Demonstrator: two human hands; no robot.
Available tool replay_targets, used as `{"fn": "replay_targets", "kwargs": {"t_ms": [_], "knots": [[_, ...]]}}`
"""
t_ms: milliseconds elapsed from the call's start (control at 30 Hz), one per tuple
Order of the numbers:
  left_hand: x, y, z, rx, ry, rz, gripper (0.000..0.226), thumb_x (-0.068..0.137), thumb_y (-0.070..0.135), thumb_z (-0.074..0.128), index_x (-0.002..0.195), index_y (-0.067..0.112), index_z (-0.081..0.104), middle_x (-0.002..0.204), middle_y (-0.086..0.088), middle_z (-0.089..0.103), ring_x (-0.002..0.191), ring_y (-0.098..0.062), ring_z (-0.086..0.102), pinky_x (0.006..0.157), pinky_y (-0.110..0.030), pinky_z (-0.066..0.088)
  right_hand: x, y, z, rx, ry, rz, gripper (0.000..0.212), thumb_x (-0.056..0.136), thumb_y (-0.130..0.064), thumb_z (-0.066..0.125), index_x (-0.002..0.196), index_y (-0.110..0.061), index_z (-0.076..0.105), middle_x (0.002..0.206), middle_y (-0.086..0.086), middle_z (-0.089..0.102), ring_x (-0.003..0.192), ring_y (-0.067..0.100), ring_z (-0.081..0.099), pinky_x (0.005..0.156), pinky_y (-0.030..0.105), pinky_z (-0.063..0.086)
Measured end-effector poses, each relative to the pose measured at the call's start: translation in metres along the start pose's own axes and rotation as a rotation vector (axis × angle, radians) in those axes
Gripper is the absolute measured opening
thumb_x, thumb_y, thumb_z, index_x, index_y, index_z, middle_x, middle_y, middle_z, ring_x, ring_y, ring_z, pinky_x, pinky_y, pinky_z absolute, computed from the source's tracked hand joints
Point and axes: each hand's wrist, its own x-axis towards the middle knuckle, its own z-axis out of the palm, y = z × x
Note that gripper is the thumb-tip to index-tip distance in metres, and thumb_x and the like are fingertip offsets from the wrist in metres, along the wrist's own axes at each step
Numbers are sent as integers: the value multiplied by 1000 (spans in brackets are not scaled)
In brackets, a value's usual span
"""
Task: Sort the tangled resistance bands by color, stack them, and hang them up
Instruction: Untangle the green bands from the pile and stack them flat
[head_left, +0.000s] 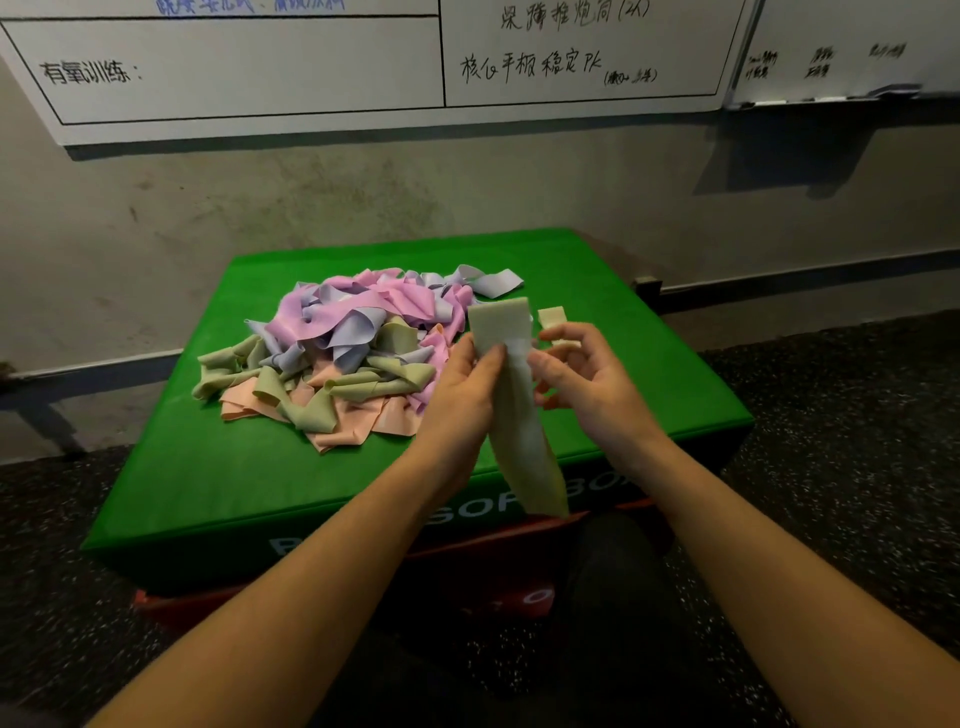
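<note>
Holding the pale yellow band upright lengthwise between both hands.

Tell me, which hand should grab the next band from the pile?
Probably the left hand: it sits right beside the tangled pile, while the right hand is on the far side of the held pale yellow band. Both hold that band now.

Pale yellow band held upright beside the tangled pile (pink, lilac, green, peach).
</note>
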Motion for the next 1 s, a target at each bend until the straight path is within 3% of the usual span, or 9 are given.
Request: {"fn": "replay_targets", "kwargs": {"t_ms": [133,267,367,500,567,733,800,867,1000], "knots": [[25,5,-3,-187,63,-71,27,105,19,46,130,15,54,96,-7,63,85,-21,61,78,-36,53,-5,20,-9,-84,-62,134,39,80,-32,76,110,-17,57,96,7,68,89,15,67,75,29,54],[43,13,-3,-365,99,-119,35,106,16,42,140,10,48,108,-10,69,83,-18,69,67,-34,58,-6,30,-21,-148,-114,168,3,94,-17,65,97,-16,67,84,-5,72,79,6,67,69,22,52],[57,17,-2,-391,161,-147,38,106,16,40,142,6,45,116,-16,69,84,-20,73,61,-35,58,-5,40,-29,-195,-97,227,8,98,-19,59,103,-18,66,93,-2,70,86,13,64,73,28,51],[73,17,5,-328,233,-193,36,107,15,37,137,-1,50,82,-12,73,68,-16,72,56,-30,58,-5,52,-39,-135,-169,353,28,96,-10,61,121,-20,57,110,3,72,94,21,70,69,31,59],[83,15,6,-314,278,-212,37,105,11,40,137,-3,49,85,-13,70,68,-16,69,59,-28,58,-4,59,-45,-197,-151,346,28,97,-13,60,124,-19,55,107,3,73,87,18,70,70,30,58],[108,7,12,-284,345,-263,36,104,12,39,136,-1,51,88,-11,63,68,-15,65,55,-26,56,-1,76,-59,-293,-21,299,33,96,-28,63,127,-26,51,88,7,75,67,12,71,56,25,55],[115,6,17,-288,359,-265,33,104,8,39,133,-2,51,85,-12,62,55,-16,66,48,-25,55,-1,80,-68,-223,-7,290,28,95,-21,65,120,-26,51,86,11,73,68,19,71,56,29,54],[124,2,21,-295,345,-277,21,104,6,37,116,0,53,79,-13,61,44,-16,65,39,-26,51,-2,83,-78,-135,-15,280,23,95,-11,64,106,-26,52,94,15,72,76,26,70,59,32,56],[147,-13,27,-230,321,-334,16,103,7,34,101,8,50,58,-7,60,39,-17,60,40,-28,52,-2,89,-102,-160,-23,266,30,93,0,59,85,-26,70,97,-4,71,95,18,64,75,27,54]]}}
